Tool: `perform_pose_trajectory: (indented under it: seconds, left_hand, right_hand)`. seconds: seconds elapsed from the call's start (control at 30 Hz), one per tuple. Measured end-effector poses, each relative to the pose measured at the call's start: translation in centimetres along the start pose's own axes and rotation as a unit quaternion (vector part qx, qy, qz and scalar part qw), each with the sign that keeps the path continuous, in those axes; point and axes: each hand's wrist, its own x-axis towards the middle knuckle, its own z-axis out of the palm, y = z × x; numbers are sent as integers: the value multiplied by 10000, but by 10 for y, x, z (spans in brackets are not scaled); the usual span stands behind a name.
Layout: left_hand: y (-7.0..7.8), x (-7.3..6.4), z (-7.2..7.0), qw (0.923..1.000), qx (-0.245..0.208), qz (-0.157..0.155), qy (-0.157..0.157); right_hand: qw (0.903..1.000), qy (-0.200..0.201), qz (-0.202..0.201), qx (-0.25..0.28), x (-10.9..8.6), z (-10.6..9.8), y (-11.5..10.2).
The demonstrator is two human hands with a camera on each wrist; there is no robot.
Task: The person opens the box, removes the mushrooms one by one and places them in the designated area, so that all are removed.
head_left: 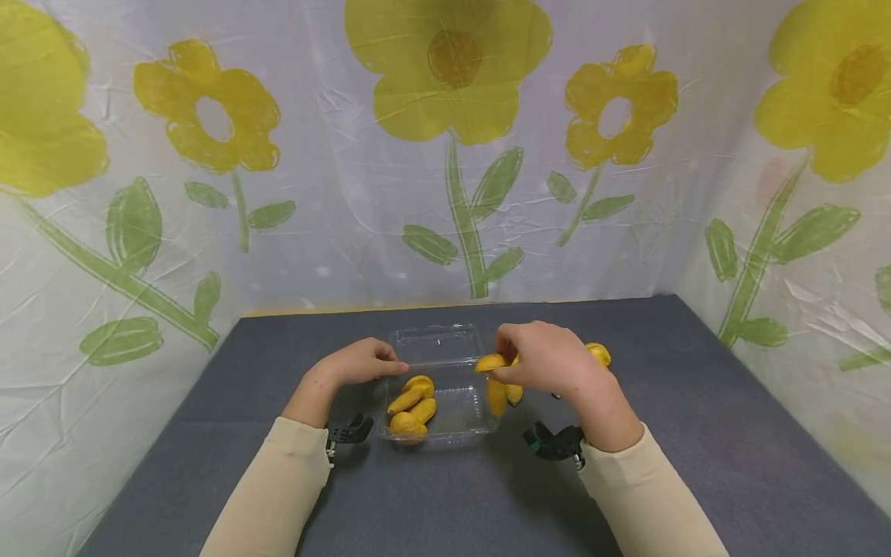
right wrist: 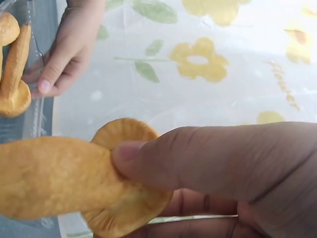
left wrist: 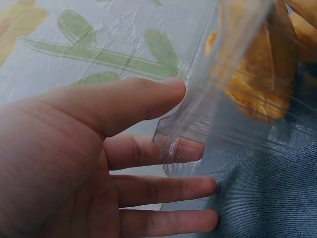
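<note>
A clear plastic clamshell box [head_left: 455,422] lies on the dark tabletop with its lid tipped back. Two yellow-orange mushrooms [head_left: 421,410] rest side by side at the left of its base. At the box's left edge, my left hand [head_left: 358,361] pinches the plastic rim between thumb and index finger, the other fingers stretched out below. My right hand [head_left: 550,360] holds another mushroom [right wrist: 54,178] over the right edge of the box, stem hanging down in the head view. Its thumb presses where the stem meets the cap.
More yellow mushrooms lie right of the box, partly hidden by the right hand; one mushroom [head_left: 599,353] shows behind that wrist. The dark tabletop [head_left: 445,503] meets a white curtain [head_left: 334,255] with painted flowers at the back and sides. Each wrist wears a black strap mount.
</note>
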Motion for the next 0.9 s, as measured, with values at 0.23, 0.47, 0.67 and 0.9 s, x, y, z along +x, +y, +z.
perform_pose_trajectory:
  seconds: [0.23,0.47,0.67,0.9]
  left_hand:
    - [-3,1,0,10000,5,18,0]
    - [-4,1,0,10000,52,-34,38]
    - [-2,0,0,10000,28,-45,53]
    - [0,0,-1,10000,27,-60,44]
  right_hand:
    - [9988,-270,390,150,0,-3,9]
    - [9938,-717,833,154,6,-1,19]
    - [9869,-1084,1191,62,16,9,25]
    - [9790,-1488,1389,84,28,27,31]
